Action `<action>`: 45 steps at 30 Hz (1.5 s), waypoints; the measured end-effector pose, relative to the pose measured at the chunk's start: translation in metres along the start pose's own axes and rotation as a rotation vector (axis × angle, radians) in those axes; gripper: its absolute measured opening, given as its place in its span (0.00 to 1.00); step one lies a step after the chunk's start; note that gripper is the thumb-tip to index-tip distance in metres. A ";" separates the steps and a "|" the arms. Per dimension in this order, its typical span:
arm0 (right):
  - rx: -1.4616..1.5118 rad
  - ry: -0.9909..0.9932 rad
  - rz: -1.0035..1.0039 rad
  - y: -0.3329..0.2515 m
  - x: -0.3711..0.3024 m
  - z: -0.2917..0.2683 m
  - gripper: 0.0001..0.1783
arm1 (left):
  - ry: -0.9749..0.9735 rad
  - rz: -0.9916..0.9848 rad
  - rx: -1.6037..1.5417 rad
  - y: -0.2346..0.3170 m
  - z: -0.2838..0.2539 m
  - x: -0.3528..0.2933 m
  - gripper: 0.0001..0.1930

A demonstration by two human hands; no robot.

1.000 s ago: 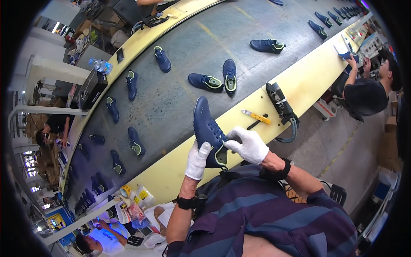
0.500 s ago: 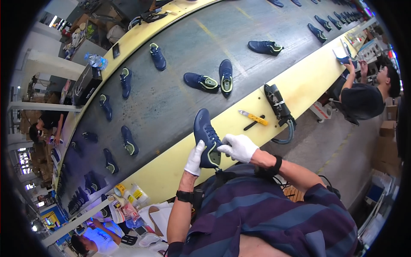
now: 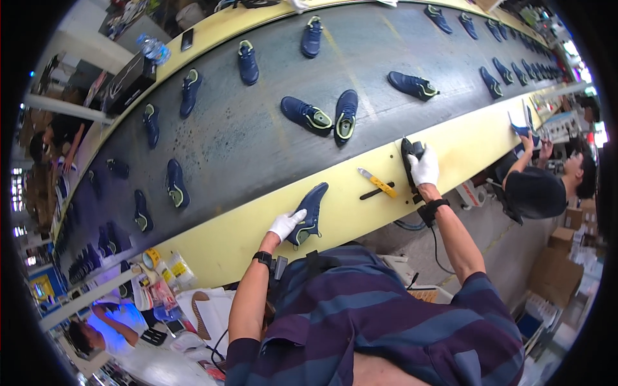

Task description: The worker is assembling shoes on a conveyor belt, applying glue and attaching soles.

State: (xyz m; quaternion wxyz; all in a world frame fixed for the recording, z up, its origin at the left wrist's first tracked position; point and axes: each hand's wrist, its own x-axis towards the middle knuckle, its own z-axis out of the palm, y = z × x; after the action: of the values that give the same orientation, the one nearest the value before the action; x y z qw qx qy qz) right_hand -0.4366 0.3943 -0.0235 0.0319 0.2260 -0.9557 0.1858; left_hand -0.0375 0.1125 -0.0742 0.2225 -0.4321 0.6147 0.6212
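My left hand (image 3: 287,224), in a white glove, holds a navy lace-up shoe (image 3: 311,209) by its side, toe pointing away, over the yellow bench edge. My right hand (image 3: 425,166), gloved too, is closed around a black tool (image 3: 408,161) at the bench's right; the hand covers part of it. Between my hands lie a yellow cutter knife (image 3: 378,183) and a slim black piece (image 3: 376,191). On the grey belt beyond, two navy shoes stand close together, one slanted (image 3: 305,114) and one nearly upright (image 3: 346,117).
More navy shoes stand along the curved belt (image 3: 219,138). A co-worker (image 3: 547,180) sits at the right, handling a shoe. Other people are at the left and lower left. A water bottle (image 3: 153,49) and a black box (image 3: 131,82) are on the far edge; cartons (image 3: 559,264) stand at right.
My right hand has left the shoe and moved right onto the black tool. My left hand has tilted the shoe rightward. Another navy shoe now shows near the belt's far edge.
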 end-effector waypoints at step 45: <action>0.506 -0.648 -0.061 -0.157 -0.070 -0.117 0.20 | -0.390 -0.342 -0.899 0.124 0.030 -0.072 0.32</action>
State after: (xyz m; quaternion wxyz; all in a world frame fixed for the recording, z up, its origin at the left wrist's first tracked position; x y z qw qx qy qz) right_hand -0.3064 0.3370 0.1287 -0.3218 0.3016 -0.8334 0.3331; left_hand -0.1081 0.1416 0.0512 0.2235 -0.4554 0.1547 0.8478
